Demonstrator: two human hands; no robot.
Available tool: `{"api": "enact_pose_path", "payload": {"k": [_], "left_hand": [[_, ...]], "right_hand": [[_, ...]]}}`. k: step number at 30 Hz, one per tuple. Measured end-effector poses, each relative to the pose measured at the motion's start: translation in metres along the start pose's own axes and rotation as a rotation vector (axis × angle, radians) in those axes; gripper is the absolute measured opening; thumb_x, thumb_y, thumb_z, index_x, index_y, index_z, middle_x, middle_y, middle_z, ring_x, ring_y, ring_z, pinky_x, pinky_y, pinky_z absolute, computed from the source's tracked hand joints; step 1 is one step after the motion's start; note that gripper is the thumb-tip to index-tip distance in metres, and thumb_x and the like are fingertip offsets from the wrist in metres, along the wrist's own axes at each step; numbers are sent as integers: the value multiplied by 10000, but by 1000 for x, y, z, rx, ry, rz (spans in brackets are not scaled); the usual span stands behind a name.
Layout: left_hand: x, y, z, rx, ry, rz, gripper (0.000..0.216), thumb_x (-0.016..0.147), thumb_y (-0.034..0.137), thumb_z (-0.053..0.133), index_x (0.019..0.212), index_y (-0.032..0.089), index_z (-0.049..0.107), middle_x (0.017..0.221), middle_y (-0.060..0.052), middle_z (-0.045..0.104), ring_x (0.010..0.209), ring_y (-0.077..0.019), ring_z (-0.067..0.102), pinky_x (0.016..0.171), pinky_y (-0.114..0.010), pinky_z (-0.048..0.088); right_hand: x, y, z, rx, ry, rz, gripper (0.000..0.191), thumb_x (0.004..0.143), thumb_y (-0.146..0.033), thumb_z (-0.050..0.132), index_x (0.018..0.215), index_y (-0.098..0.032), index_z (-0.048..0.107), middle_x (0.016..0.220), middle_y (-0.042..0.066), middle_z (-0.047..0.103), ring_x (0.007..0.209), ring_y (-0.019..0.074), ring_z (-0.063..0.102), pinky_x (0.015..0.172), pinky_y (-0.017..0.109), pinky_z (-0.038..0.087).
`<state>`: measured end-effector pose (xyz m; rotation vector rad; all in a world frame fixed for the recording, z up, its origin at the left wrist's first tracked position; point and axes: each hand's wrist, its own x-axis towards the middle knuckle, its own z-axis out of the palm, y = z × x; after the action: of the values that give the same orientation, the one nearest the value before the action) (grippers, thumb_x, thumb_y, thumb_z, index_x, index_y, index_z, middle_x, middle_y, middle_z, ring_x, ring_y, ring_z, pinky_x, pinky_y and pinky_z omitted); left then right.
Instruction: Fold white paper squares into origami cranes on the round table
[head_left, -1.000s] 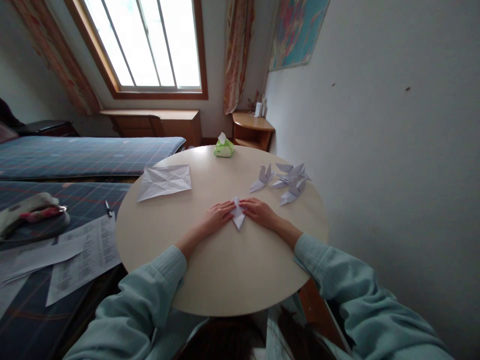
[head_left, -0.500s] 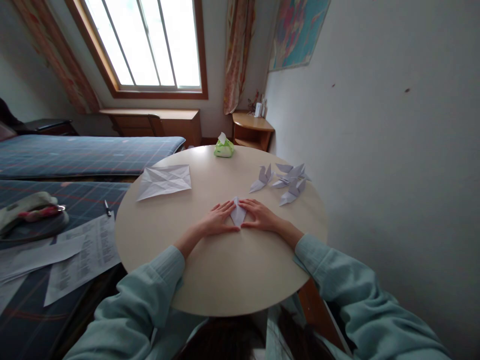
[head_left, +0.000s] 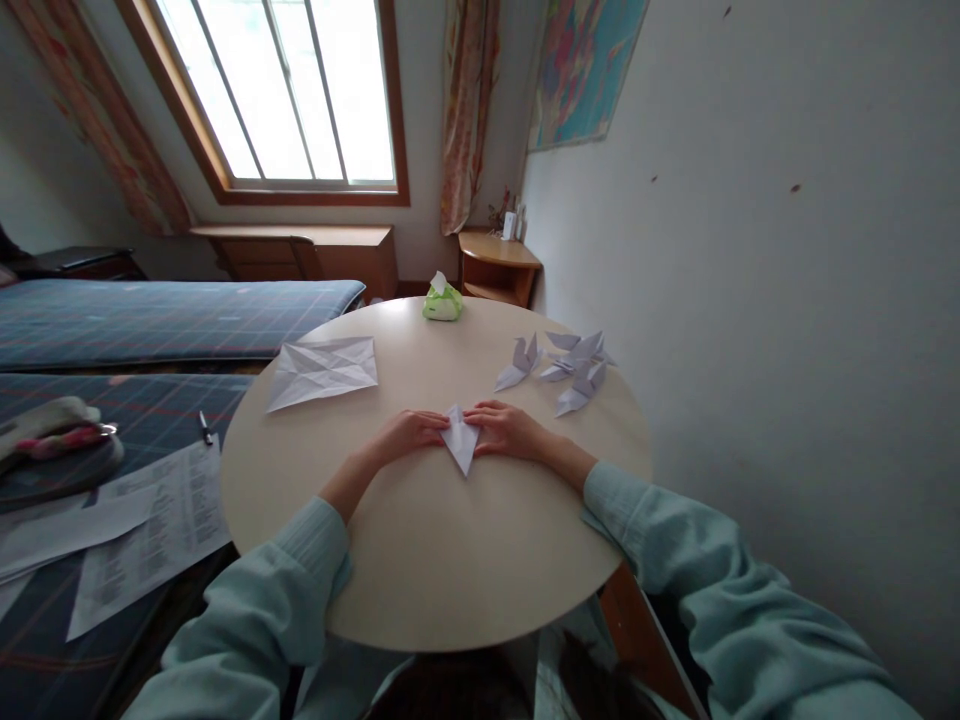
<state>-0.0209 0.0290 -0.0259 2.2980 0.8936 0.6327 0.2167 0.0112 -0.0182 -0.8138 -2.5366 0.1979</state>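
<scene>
A small folded white paper piece (head_left: 460,442) lies on the round beige table (head_left: 420,560), its point towards me. My left hand (head_left: 409,433) pinches its left edge with curled fingers. My right hand (head_left: 506,430) holds its right edge, fingers bent and pressed on the paper. Both hands rest on the tabletop in light green sleeves.
A creased unfolded white sheet (head_left: 322,370) lies at the table's left. Several folded paper birds (head_left: 559,365) sit at the right near the wall. A green tissue pack (head_left: 442,300) stands at the far edge. Beds with printed papers (head_left: 142,530) and a pen (head_left: 203,427) are to the left.
Both hands drew back from the paper's lower tip to its upper sides, so the pointed end shows again. The view shifted slightly down and left.
</scene>
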Motion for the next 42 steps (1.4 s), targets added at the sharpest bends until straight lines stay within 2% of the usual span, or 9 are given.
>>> {"api": "enact_pose_path", "payload": {"k": [4, 11, 20, 26, 30, 33, 36, 39, 42], "left_hand": [[0, -3, -3, -50, 60, -33, 278, 694, 372, 576, 852, 170, 682, 982, -66, 656, 908, -192, 606, 864, -302, 455], [-2, -2, -2, -82, 123, 20, 231, 722, 357, 566, 810, 183, 690, 896, -62, 674, 841, -170, 617, 808, -265, 468], [-2, 4, -1, 5, 161, -49, 269, 777, 362, 484, 829, 186, 680, 872, -51, 676, 791, -163, 609, 733, -236, 449], [6, 5, 8, 123, 336, -195, 227, 778, 264, 474, 881, 172, 654, 738, -26, 664, 617, -131, 566, 601, -214, 418], [9, 8, 13, 127, 363, -245, 176, 738, 222, 530, 877, 164, 621, 668, -2, 616, 597, -117, 541, 585, -208, 406], [11, 11, 17, 153, 404, -298, 253, 707, 186, 567, 958, 157, 560, 658, 14, 566, 573, -110, 520, 577, -213, 413], [12, 14, 21, 240, 442, -313, 222, 705, 171, 576, 925, 165, 554, 776, -17, 554, 641, -120, 538, 622, -233, 435], [12, 16, 25, 377, 424, -279, 181, 725, 179, 568, 905, 174, 572, 906, -60, 556, 852, -170, 537, 766, -281, 432], [10, 15, 28, 498, 415, -266, 227, 763, 250, 536, 970, 161, 562, 1053, -107, 535, 1013, -225, 466, 870, -353, 386]], "right_hand": [[6, 6, 3, 77, 21, 37, 508, 634, -448, 654, 1072, -199, 585, 1093, 75, 600, 1046, 220, 503, 891, 356, 425], [2, 14, 12, 173, 40, 93, 395, 705, -402, 606, 1051, -211, 603, 1105, 61, 598, 1074, 205, 486, 920, 358, 408], [4, 5, 7, 148, 78, 122, 280, 859, -314, 393, 941, -215, 642, 974, 50, 647, 970, 175, 533, 856, 327, 419], [9, 2, 6, 12, 148, 318, 241, 814, -260, 465, 661, -151, 616, 694, 47, 588, 636, 127, 508, 601, 232, 387], [15, -2, 9, -23, 119, 485, 163, 765, -228, 514, 641, -144, 577, 647, 26, 568, 602, 119, 487, 561, 222, 343], [19, -7, 14, -65, 152, 594, 54, 715, -203, 549, 716, -150, 561, 652, 13, 558, 595, 120, 481, 556, 220, 345], [20, -10, 18, -58, 205, 583, 144, 709, -174, 546, 850, -150, 553, 748, 30, 579, 689, 136, 514, 636, 233, 393], [19, -9, 20, -67, 217, 487, 240, 729, -171, 539, 968, -150, 553, 919, 75, 599, 881, 173, 516, 801, 290, 397], [17, -7, 21, -29, 177, 402, 305, 759, -200, 525, 1061, -159, 537, 1007, 89, 596, 987, 186, 497, 878, 323, 379]]}}
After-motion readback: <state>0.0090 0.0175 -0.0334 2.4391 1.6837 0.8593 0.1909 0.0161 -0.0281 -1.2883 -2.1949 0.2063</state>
